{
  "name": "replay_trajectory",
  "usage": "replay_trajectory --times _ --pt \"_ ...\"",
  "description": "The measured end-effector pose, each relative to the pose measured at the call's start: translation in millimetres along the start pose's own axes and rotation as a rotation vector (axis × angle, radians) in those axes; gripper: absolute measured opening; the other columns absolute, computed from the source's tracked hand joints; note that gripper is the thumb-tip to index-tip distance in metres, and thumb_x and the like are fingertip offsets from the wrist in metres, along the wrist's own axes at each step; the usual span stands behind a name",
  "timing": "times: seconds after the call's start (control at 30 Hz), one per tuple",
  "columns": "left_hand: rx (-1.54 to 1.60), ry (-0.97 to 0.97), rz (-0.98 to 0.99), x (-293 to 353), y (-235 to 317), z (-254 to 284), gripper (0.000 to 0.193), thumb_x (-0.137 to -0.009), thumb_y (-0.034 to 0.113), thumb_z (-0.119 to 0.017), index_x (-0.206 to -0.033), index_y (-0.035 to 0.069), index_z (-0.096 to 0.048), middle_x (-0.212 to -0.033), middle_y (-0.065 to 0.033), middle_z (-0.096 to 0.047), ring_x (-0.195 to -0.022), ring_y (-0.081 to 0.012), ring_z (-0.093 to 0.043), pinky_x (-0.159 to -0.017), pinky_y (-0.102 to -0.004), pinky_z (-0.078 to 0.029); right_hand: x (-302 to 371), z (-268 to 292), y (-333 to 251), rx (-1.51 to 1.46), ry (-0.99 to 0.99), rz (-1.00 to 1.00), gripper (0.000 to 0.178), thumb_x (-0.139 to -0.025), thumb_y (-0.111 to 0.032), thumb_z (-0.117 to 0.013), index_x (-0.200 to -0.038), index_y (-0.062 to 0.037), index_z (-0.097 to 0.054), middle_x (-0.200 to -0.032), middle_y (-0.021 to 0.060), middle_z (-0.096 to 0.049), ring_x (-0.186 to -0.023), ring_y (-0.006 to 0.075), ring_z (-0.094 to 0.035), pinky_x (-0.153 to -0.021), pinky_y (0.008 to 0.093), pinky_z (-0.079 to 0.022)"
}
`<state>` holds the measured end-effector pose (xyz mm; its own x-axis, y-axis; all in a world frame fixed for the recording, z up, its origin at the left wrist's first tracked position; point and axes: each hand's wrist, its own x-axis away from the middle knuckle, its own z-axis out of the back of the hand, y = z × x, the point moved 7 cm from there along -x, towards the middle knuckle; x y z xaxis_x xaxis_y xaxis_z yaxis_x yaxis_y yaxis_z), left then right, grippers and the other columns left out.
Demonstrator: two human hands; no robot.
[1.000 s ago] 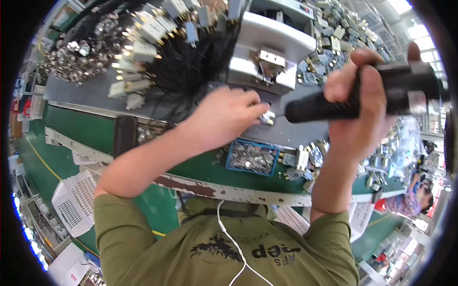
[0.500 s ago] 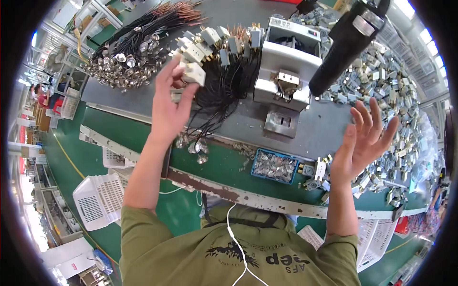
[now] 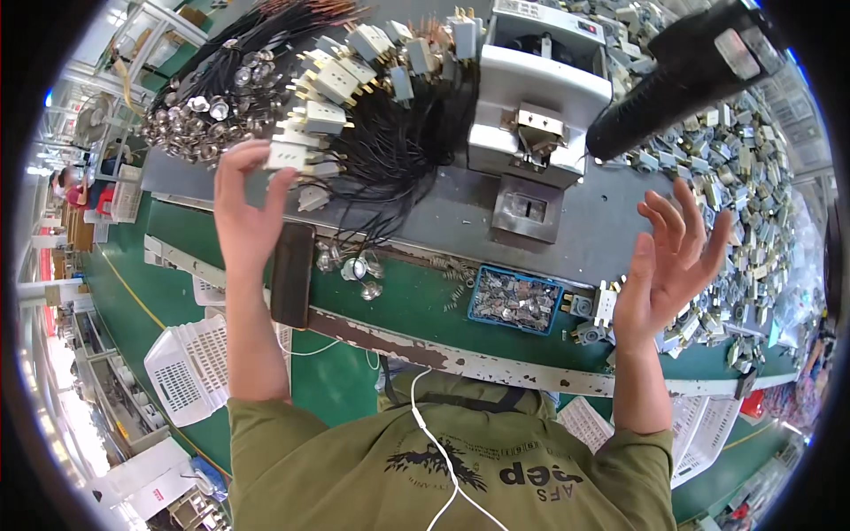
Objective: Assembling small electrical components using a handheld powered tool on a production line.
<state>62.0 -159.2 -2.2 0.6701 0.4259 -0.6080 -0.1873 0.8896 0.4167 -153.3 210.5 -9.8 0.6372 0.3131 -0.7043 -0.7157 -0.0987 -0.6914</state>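
Blue tray (image 3: 509,326) of small metal bits sits on the green bench strip (image 3: 407,305), likely for easy reach. Right hand (image 3: 655,279) is up beside the plug pile (image 3: 730,186), fingers spread, nothing held. Left hand (image 3: 246,217) is at a white plug block (image 3: 289,157) in the fanned row; thumb and fingers bracket it, can't tell if pinching or just touching. Black leads (image 3: 398,142) bunch inward, probably to limit tangles. Slotted metal block (image 3: 524,212) sits before the white machine (image 3: 542,81), presumably central for both hands.
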Motion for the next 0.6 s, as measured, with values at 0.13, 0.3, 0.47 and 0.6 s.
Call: replay_trajectory --times 0.13,0.3,0.47,0.6 --pt "-0.18 -0.103 0.249 17 -59 1 0.026 -0.102 0.022 -0.067 -0.117 0.001 -0.063 -0.124 -0.0138 -0.065 -0.112 -0.0258 -0.063 -0.097 -0.0371 -0.05 8 -9 6 0.219 -0.211 -0.074 0.063 -0.1 -0.001 -0.057 -0.156 -0.0006 -0.03 -0.15 0.0193 -0.049 -0.122 0.0292 -0.061 -0.105 0.0423 -0.048" --pt "-0.104 -0.169 0.324 20 -67 2 0.033 -0.106 0.024 -0.063 -0.13 0.002 -0.059 -0.126 -0.0102 -0.063 -0.111 -0.0197 -0.064 -0.097 -0.032 -0.051 -15 14 18 0.518 -0.214 0.07 0.053 -0.089 0.007 -0.066 -0.14 -0.001 -0.055 -0.138 0.0171 -0.06 -0.12 0.0284 -0.061 -0.102 0.0376 -0.047" --pt "-0.372 0.064 -0.04 1 -1 15 0.03 -0.1 0.012 -0.068 -0.129 0.006 -0.063 -0.135 -0.011 -0.063 -0.124 -0.0271 -0.061 -0.106 -0.0392 -0.048 -50 56 101 0.883 -0.353 -0.153 0.039 -0.094 -0.012 -0.067 -0.133 -0.0079 -0.063 -0.128 0.0138 -0.068 -0.12 0.0329 -0.063 -0.104 0.0423 -0.048" --pt "-0.02 0.101 -0.182 -16 66 -6 0.026 -0.093 -0.001 -0.071 -0.119 0.005 -0.068 -0.127 -0.0102 -0.068 -0.116 -0.0264 -0.065 -0.1 -0.0366 -0.05 -46 38 142 1.091 -0.611 0.0 0.037 -0.088 -0.012 -0.073 -0.124 -0.0072 -0.066 -0.118 0.014 -0.07 -0.114 0.0353 -0.064 -0.098 0.0448 -0.051"
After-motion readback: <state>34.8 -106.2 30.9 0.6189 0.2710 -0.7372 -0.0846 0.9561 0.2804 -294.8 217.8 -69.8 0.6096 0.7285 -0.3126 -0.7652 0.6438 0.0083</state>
